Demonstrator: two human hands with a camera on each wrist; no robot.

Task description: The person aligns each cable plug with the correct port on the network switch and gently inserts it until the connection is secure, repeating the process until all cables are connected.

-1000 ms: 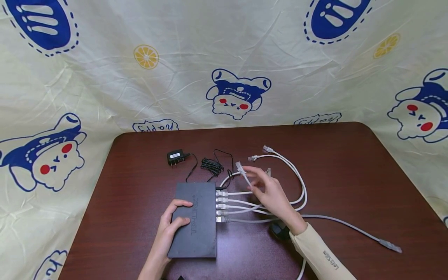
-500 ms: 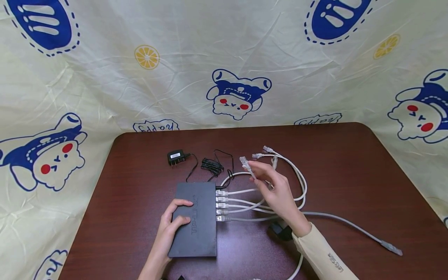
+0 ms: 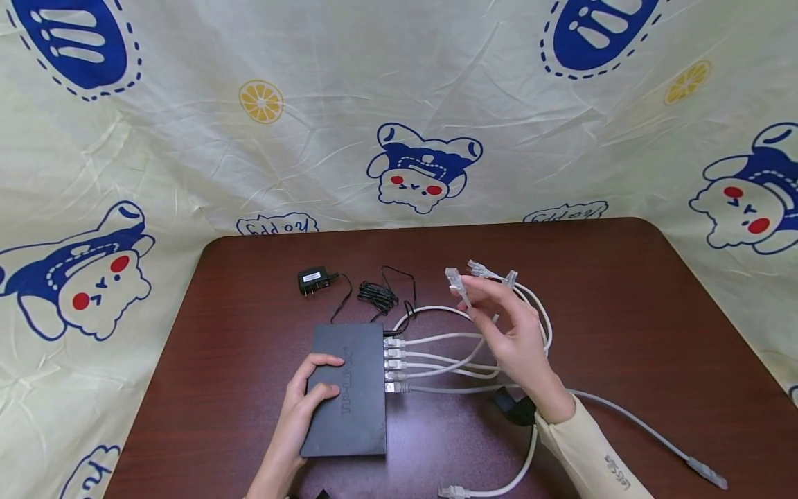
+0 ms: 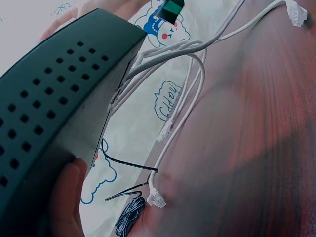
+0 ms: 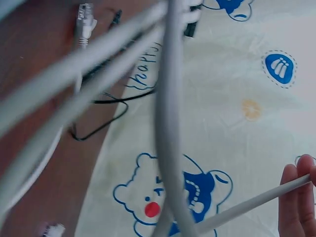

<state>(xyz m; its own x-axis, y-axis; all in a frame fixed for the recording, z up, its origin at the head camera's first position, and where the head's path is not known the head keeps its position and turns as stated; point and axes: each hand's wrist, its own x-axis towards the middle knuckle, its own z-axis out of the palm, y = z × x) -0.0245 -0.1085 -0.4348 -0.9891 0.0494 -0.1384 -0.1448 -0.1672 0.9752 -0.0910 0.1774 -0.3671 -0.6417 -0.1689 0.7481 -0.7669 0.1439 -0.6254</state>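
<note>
A flat black network switch (image 3: 352, 433) is held at its left side by my left hand (image 3: 302, 398), thumb and a finger on top. Its vented side and the hand's fingers (image 4: 69, 197) show in the left wrist view. Several white Ethernet cables (image 3: 430, 339) and a grey Ethernet cable (image 3: 648, 423) run from the ports on its right side. My right hand (image 3: 514, 339) pinches a white Ethernet cable just behind its clear plug (image 3: 456, 278), raised right of the switch. In the right wrist view, fingers (image 5: 294, 202) grip that cable at the right edge.
A black power adapter (image 3: 313, 280) and its bundled cord (image 3: 377, 296) lie behind the switch. Loose cable plugs lie at the back and at the front (image 3: 454, 492) of the brown table (image 3: 249, 333). A patterned sheet (image 3: 312, 159) hangs behind.
My right hand has moved right and away from the switch, carrying the pinched plug. A loose white plug has come into view at the front, and the grey cable's end has shifted right and nearer.
</note>
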